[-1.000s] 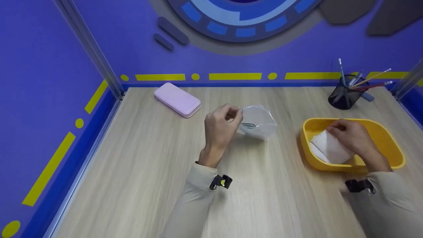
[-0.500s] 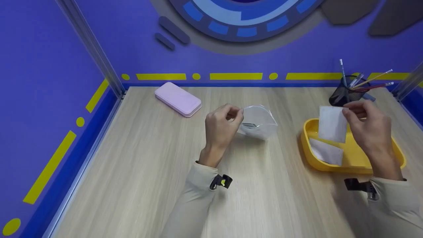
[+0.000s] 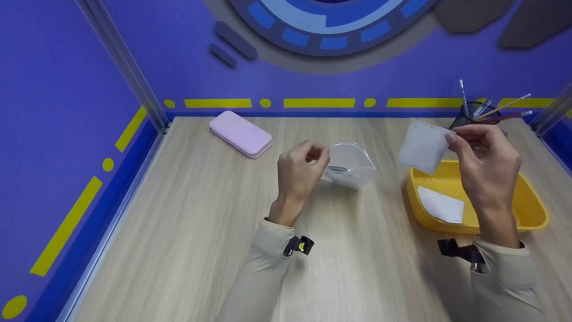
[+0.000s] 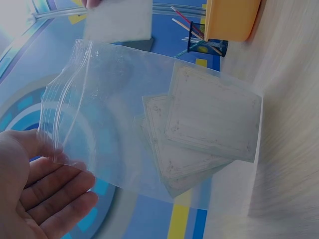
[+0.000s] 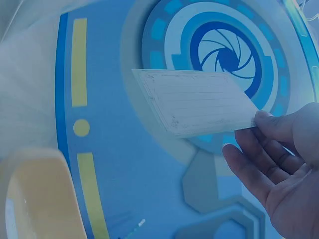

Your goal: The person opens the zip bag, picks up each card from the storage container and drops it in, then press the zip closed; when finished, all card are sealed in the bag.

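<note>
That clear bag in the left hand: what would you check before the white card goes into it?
1. Left hand grips clear bag at its mouth: ok.
2. Bag mouth open wide enough: cannot tell.
3. Right hand pinches white card firmly: ok.
4. Card lined up with the mouth: not ok, it hangs apart, above the yellow tray.
5. Room beside the cards inside the bag: ok.
</note>
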Available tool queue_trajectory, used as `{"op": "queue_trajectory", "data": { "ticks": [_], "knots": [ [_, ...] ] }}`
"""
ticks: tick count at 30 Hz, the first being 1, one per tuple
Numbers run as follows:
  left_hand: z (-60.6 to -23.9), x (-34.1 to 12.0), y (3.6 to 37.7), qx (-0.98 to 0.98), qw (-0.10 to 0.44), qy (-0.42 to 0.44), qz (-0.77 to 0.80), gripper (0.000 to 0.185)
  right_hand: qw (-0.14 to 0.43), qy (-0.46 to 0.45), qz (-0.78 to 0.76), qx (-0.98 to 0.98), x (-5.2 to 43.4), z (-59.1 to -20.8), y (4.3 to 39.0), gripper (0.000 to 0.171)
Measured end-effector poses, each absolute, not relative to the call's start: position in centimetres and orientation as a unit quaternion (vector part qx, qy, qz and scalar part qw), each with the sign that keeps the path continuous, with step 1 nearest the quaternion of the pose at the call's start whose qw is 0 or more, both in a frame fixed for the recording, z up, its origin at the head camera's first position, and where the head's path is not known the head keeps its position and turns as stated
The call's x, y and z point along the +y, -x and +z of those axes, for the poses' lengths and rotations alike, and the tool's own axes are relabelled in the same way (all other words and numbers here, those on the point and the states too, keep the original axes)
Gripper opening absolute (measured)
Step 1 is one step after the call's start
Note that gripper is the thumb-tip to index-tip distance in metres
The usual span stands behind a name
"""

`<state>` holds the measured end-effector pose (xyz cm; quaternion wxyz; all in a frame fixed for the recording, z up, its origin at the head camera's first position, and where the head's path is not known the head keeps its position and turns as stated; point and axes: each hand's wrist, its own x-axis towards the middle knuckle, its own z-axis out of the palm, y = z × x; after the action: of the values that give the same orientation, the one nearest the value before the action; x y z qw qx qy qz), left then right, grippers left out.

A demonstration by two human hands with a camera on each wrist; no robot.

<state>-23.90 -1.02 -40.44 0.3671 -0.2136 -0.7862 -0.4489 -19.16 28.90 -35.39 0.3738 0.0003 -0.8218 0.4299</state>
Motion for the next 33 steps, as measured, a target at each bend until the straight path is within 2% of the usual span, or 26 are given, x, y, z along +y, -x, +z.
{"op": "queue_trajectory", "data": {
  "ticks": [10, 23, 33],
  "knots": [
    [-40.4, -0.9, 23.9, -0.783, 0.37, 0.221, -0.448, 0.006, 0.385, -0.05, 0.464, -0.796, 27.4, -35.4, 18.7, 0.02],
    [-40.5, -0.7, 23.8, -0.79, 0.364, 0.219, -0.442, 0.006, 0.443, -0.118, 0.517, -0.723, 23.8, -35.4, 17.3, 0.019],
    [-40.4, -0.6, 23.6, -0.79, 0.354, 0.222, -0.448, 0.007, 0.44, -0.163, 0.528, -0.708, 22.0, -36.1, 17.1, 0.021]
  ]
}}
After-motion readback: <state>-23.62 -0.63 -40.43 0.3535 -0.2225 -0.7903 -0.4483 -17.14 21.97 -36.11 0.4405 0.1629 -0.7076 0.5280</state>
